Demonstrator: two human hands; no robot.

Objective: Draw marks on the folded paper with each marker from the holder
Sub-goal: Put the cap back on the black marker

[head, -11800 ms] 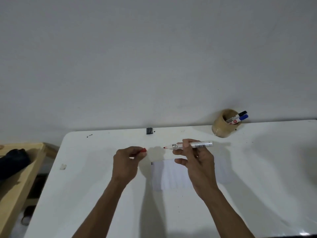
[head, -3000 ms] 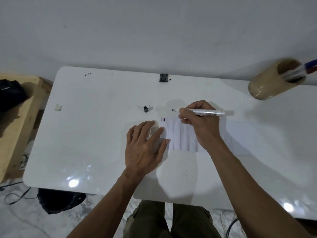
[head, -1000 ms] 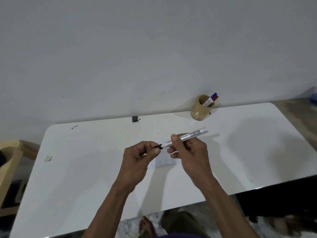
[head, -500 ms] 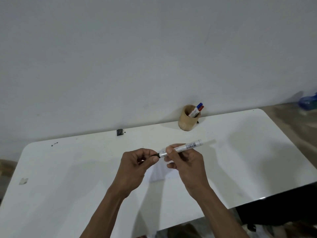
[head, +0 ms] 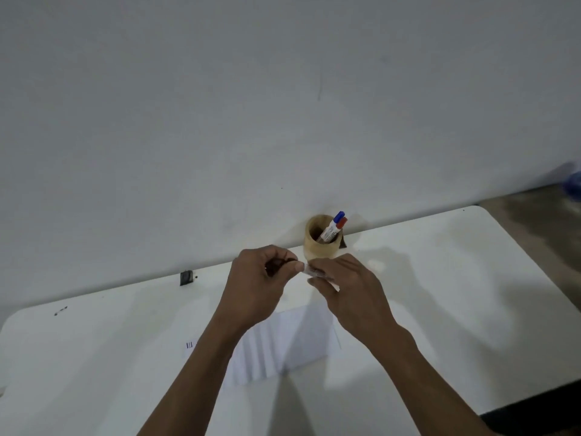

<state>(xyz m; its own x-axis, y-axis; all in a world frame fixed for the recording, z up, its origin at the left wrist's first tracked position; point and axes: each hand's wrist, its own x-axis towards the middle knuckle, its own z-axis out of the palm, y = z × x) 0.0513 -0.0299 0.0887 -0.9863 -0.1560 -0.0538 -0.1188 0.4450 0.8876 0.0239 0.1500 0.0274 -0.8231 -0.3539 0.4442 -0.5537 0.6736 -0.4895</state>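
Both hands meet just in front of the holder (head: 320,247): the left hand (head: 261,284) pinches something small and dark, seemingly a cap, while the right hand (head: 342,287) grips the marker (head: 314,272). Judging by the marks on the folded paper (head: 283,344) beneath the wrists, this looks like recapping; next the marker needs dropping into the holder.

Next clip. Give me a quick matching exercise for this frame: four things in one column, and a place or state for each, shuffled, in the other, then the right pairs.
Things:
1. holder
2. paper
3. marker
4. black clip

Places or states:
A. lies flat on the table, below the wrists
B. held between the left hand and the right hand
C. stands at the wall, with a blue-capped and a red-capped pen in it
D. alone at the table's far edge, left of the hands

Pairs: 1-C, 2-A, 3-B, 4-D
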